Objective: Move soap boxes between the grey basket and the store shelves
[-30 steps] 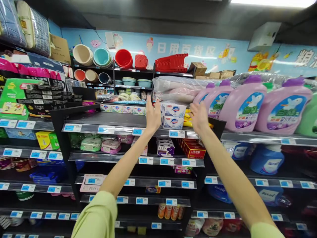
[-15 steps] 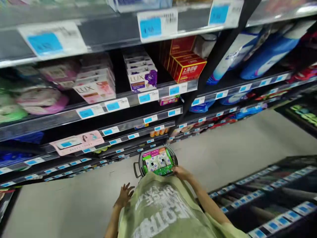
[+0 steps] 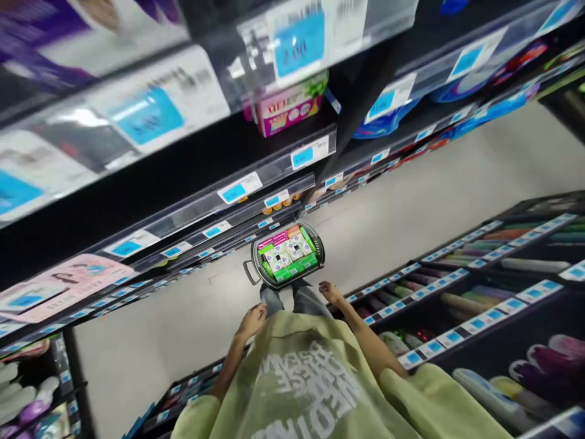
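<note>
On the floor in front of my feet stands a dark shopping basket (image 3: 321, 249), packed with several green boxes (image 3: 297, 268), pink boxes (image 3: 273, 239) and white packs (image 3: 278, 258). Its handle (image 3: 249, 272) sticks out to the left. My left hand (image 3: 251, 321) hangs below the basket's left side, its fingers curled in with nothing visible in them. To the lower right of the basket is my right hand (image 3: 331, 292), fingers loosely bent and a little apart, holding nothing I can see. Neither hand touches the basket.
A shelf unit (image 3: 183, 210) with price tags rises close ahead, with a pink box (image 3: 290, 110) on one level. Shelves of packaged goods (image 3: 457, 292) run behind me at the right. Grey floor (image 3: 393, 213) lies between them. Another display (image 3: 34, 396) stands at lower left.
The view has moved closer over the shelves and tilted down. My right hand has come away from the basket's edge. My left hand's spread fingers have curled in.
</note>
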A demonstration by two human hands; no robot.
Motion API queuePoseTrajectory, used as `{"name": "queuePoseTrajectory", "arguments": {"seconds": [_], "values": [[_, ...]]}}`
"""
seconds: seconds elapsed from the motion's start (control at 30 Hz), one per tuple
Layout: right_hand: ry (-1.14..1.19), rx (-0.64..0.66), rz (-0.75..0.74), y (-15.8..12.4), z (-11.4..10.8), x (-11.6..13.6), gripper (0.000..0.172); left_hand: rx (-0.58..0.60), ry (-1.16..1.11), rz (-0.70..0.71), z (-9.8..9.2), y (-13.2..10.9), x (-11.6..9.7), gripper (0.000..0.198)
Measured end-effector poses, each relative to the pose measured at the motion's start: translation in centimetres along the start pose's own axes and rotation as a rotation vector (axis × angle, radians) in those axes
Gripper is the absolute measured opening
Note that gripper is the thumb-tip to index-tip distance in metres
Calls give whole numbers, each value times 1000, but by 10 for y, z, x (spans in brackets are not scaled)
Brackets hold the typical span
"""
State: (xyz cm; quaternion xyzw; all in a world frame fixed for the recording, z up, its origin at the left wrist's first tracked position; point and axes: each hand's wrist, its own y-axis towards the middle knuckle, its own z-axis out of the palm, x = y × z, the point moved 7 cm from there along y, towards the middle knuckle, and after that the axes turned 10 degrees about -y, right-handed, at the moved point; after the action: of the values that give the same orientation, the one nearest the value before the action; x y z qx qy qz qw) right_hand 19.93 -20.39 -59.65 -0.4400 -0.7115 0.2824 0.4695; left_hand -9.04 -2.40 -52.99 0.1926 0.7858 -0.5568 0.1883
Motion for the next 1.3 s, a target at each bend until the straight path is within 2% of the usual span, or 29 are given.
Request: {"name": "queuePoseTrajectory", "arguments": {"seconds": [0.13, 0.2, 0.27, 0.47, 0.6, 0.7, 0.77, 0.9, 1.03, 1.17, 1.3], "values": [[62, -96, 55, 41, 12, -21, 25, 66, 119, -22, 13, 39, 5, 35], [97, -145, 60, 65, 22, -27, 23, 82, 191, -40, 13, 65, 12, 35], [127, -173, 51, 90, 36, -30, 30, 78, 250, -66, 9, 98, 20, 38], [164, -190, 13, 179, 86, -42, 40, -32, 328, -126, -19, 228, 40, 47], [196, -217, 3, 236, 116, -62, 43, -120, 333, -145, -33, 321, 55, 52], [191, -255, 3, 266, 131, -82, 45, -153, 310, -189, -29, 378, 76, 52], [170, -280, -7, 278, 137, -94, 45, -146, 284, -226, -16, 404, 92, 47], [110, -312, -71, 290, 139, -100, 40, -91, 231, -247, 26, 427, 118, 36], [-3, -295, -179, 306, 143, -78, 37, -57, 229, -204, 72, 430, 130, 33], [-250, -254, -248, 334, 164, -50, 49, -66, 273, -33, 107, 429, 121, 46], [-330, -184, -125, 361, 189, -41, 47, -92, 341, 41, 122, 432, 109, 51]]}}
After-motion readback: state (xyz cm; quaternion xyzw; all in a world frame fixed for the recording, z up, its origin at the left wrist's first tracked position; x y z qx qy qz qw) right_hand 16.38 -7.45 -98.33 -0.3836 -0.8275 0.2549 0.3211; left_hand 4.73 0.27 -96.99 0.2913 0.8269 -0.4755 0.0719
